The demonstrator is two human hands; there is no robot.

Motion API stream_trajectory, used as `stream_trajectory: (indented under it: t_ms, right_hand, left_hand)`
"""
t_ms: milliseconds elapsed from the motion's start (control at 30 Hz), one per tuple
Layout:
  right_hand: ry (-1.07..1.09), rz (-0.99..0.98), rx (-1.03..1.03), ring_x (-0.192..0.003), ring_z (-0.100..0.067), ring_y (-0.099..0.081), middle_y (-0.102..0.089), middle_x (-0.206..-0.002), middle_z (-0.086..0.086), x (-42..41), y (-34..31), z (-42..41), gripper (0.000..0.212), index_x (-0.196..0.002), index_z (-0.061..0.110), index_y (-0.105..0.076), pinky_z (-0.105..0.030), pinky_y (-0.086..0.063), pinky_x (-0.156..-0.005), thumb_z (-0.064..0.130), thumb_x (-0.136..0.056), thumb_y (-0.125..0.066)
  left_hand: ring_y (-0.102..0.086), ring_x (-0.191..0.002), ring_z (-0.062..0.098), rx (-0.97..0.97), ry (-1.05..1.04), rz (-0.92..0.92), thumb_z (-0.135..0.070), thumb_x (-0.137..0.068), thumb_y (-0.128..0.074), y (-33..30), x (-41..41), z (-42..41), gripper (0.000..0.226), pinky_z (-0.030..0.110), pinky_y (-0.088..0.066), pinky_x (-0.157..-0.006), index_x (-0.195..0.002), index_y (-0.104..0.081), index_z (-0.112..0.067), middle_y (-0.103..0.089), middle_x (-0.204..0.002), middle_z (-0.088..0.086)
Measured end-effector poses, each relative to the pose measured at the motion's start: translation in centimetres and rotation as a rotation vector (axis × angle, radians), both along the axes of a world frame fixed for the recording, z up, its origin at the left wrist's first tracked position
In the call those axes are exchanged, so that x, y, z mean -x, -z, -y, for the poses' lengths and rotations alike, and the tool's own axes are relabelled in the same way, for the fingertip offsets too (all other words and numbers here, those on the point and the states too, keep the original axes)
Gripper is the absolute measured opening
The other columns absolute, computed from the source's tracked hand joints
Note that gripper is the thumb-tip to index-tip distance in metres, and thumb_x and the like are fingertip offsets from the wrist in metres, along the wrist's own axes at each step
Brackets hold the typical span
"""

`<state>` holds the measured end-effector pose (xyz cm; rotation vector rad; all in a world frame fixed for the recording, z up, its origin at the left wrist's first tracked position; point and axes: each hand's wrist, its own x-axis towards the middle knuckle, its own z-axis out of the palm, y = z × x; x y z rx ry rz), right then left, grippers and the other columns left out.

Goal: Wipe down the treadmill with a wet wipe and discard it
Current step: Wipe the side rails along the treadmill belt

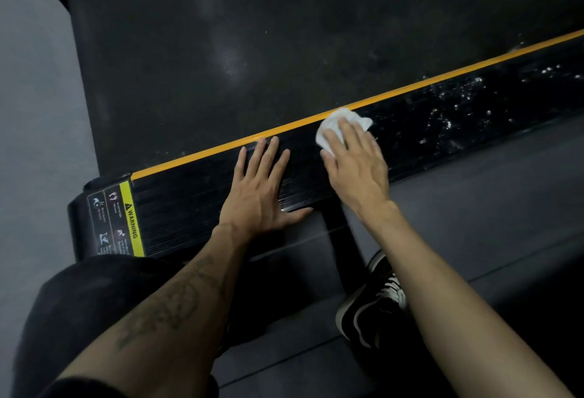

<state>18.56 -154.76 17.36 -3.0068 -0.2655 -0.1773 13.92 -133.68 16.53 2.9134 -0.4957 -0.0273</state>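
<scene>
The treadmill's black ribbed side rail (196,201) runs diagonally from lower left to upper right, edged by an orange stripe (410,88) beside the dark running belt (252,34). My right hand (357,164) presses a crumpled white wet wipe (335,122) flat onto the rail with straight fingers. My left hand (262,189) rests open and flat on the rail just left of it. Wet shiny droplets (467,100) cover the rail to the right of the wipe.
A yellow warning label (117,220) sits at the rail's near left end. My black-and-white shoe (376,303) stands on the grey floor (474,208) below the rail, and my dark-clothed knee (79,309) fills the lower left.
</scene>
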Motion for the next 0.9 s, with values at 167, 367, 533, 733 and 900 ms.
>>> stream_trajectory:
  t_ms: [167, 367, 533, 733, 900]
  right_hand:
    - [0.063, -0.015, -0.058, -0.15, -0.032, -0.036, -0.043, -0.158, -0.018, 1.5, -0.3, -2.7, 0.066, -0.149, 0.004, -0.049, -0.046, -0.03, -0.123, 0.046, -0.103, -0.028]
    - [-0.013, -0.054, -0.05, -0.152, -0.023, -0.032, -0.04, -0.162, -0.011, 1.4, 0.1, 0.2, 0.063, -0.152, 0.006, -0.046, -0.044, -0.026, -0.125, 0.042, -0.106, -0.022]
    - [0.062, -0.014, -0.106, -0.152, -0.028, -0.032, -0.041, -0.16, -0.016, 2.7, 0.2, -2.9, 0.065, -0.152, 0.004, -0.046, -0.045, -0.024, -0.126, 0.047, -0.106, -0.027]
    - [0.07, -0.016, -0.003, -0.149, -0.025, -0.036, -0.045, -0.158, -0.011, 1.1, 0.0, 0.5, 0.064, -0.149, 0.006, -0.05, -0.047, -0.018, -0.127, 0.041, -0.104, -0.02]
    - [0.117, -0.003, -0.087, -0.147, -0.031, -0.04, -0.048, -0.155, -0.017, 1.8, -0.2, -1.8, 0.068, -0.149, 0.0, -0.048, -0.047, -0.024, -0.125, 0.049, -0.104, -0.031]
  left_hand:
    - [-0.002, -0.16, 0.029, 0.001, 0.007, 0.004, -0.09, -0.081, -0.04, 0.1, 0.0, -0.1, 0.115, 0.059, -0.01, -0.127, -0.162, -0.028, -0.009, -0.011, -0.172, 0.015]
    - [0.0, -0.16, 0.029, -0.007, 0.004, -0.001, -0.092, -0.081, -0.038, 0.0, -0.1, 0.0, 0.116, 0.058, -0.008, -0.127, -0.162, -0.026, -0.01, -0.011, -0.172, 0.014]
    - [-0.002, -0.16, 0.029, 0.016, 0.011, 0.01, -0.089, -0.081, -0.042, 0.3, -0.1, -0.1, 0.115, 0.059, -0.009, -0.127, -0.161, -0.028, -0.009, -0.012, -0.172, 0.015]
    - [0.001, -0.16, 0.028, -0.002, 0.008, -0.009, -0.093, -0.081, -0.035, 0.0, -0.1, 0.0, 0.117, 0.058, -0.007, -0.127, -0.163, -0.025, -0.011, -0.01, -0.172, 0.014]
    - [-0.001, -0.16, 0.029, 0.007, 0.01, 0.002, -0.092, -0.081, -0.036, 0.1, -0.1, 0.0, 0.116, 0.059, -0.009, -0.127, -0.162, -0.027, -0.009, -0.012, -0.172, 0.015]
